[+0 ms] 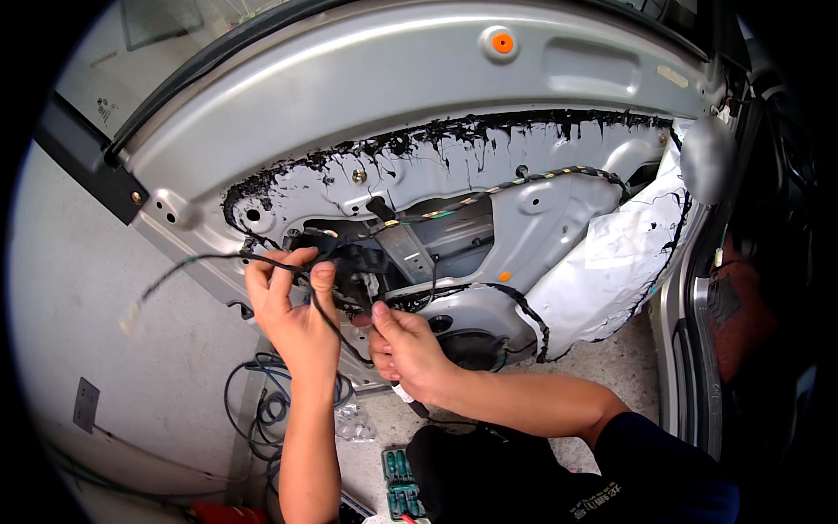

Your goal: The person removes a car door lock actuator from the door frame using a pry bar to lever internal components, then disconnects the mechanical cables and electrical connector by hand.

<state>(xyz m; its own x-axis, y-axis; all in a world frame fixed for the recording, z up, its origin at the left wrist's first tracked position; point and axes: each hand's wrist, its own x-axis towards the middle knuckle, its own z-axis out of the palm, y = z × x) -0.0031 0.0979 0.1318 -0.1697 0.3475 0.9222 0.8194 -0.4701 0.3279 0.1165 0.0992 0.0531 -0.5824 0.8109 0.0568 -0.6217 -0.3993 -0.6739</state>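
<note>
Head cam: left hand (pixel 295 310) half-curled at the car door (pixel 367 83), black cable (pixel 229 255) across its fingers, firmness unclear; right hand (pixel 403 349) clenched round some dark item (pixel 420 408). Cable's probably light, bendy; pinch the sheath, don't yank.

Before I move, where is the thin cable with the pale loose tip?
In the head view, left of centre: the cable sticks out leftward from the left hand, past the lower left edge of the door, its pale tip farthest out.
</note>
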